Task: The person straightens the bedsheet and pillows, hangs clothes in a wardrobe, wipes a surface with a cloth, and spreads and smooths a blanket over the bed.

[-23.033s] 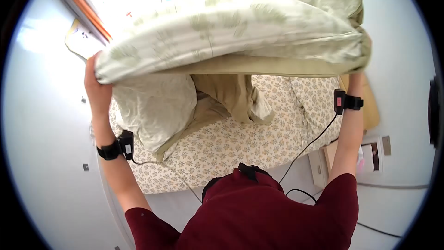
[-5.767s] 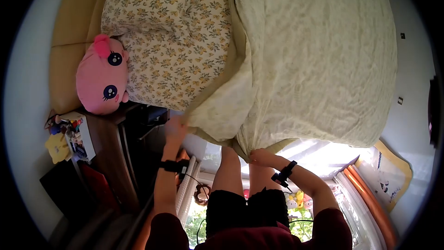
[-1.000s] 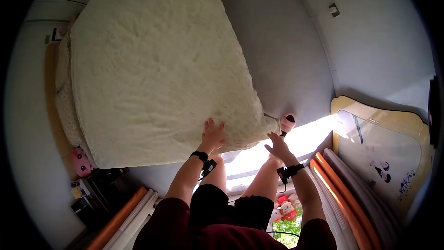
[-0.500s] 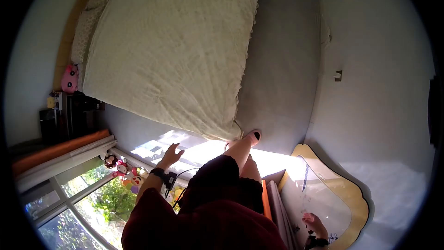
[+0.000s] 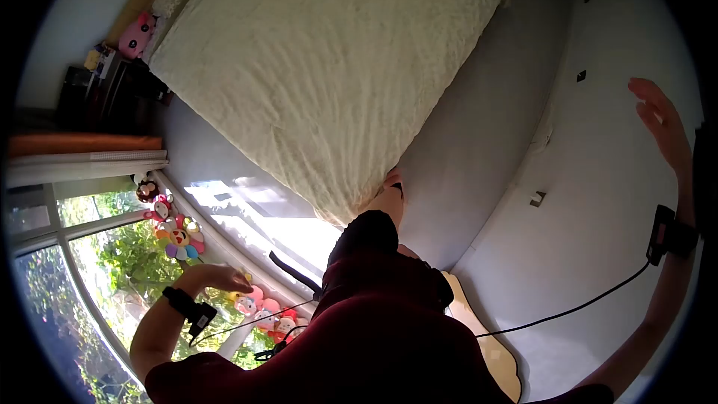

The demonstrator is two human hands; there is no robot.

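Observation:
My left hand [image 5: 224, 277] hangs loosely bent in front of the window sill, near the row of plush toys [image 5: 258, 307]. Nothing shows in its fingers. My right hand [image 5: 660, 114] is raised at the far right with its fingers stretched, in front of the pale wall [image 5: 598, 254]. It holds nothing. Each wrist wears a black strapped device, one on the left [image 5: 193, 313] and one on the right [image 5: 668, 236], with a cable running towards my body.
A bed with a cream cover [image 5: 329, 67] fills the upper middle, its near corner close to my leg. Sunlight falls on the grey floor [image 5: 486, 105]. A yellow-edged board [image 5: 486, 329] leans low by the wall. A pink plush toy [image 5: 137, 36] sits by the headboard.
My right hand has risen from beside the board to the wall on the right. My left hand has moved down and left towards the sill. The view has turned, and I stand nearer the bed corner.

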